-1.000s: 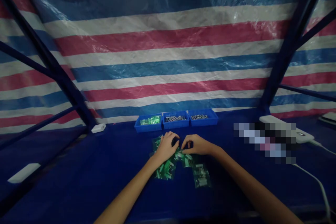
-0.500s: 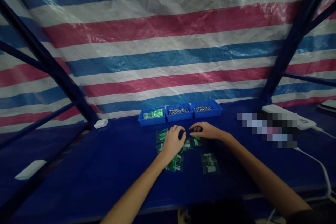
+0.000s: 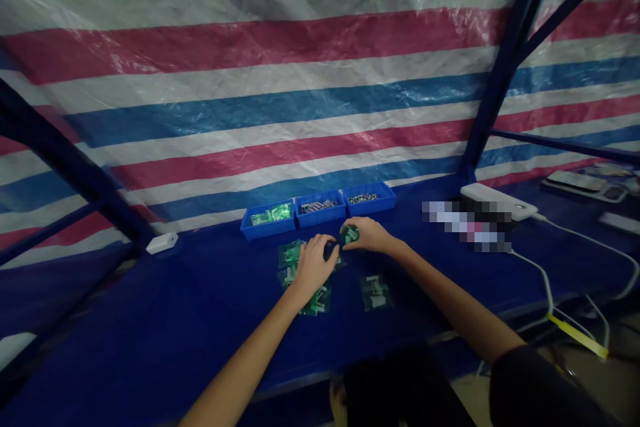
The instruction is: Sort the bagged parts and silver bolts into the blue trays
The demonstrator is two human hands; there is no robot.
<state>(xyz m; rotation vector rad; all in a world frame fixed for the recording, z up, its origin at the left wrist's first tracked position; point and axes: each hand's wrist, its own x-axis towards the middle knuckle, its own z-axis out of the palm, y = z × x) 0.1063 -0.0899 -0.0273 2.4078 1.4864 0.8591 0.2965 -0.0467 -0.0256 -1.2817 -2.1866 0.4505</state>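
My right hand [image 3: 373,236] is closed on a small clear bag [image 3: 351,234] with a green tint and pale pieces inside, raised just in front of the blue bins. To its left, my left hand [image 3: 315,261] hovers over or rests on a heap of similar bags [image 3: 291,253]; its fingers are curved, with a gap between thumb and forefinger, and I see nothing in them. Part of the heap is hidden beneath that hand. A single bag [image 3: 376,292] holding pale and metallic pieces lies apart on the right, nearer the table's front edge.
Three blue bins stand side by side: one with green bags [image 3: 245,230], one with metal pieces [image 3: 321,216], one with smaller metal parts [image 3: 385,200]. A white power bank [image 3: 497,202] with cables lies right. A small white box [image 3: 162,243] sits left on the blue table [image 3: 200,320].
My right hand has picked up a bag from beside the heap and raised it slightly toward the bins. My left hand stays at the heap. The camera view has turned right.
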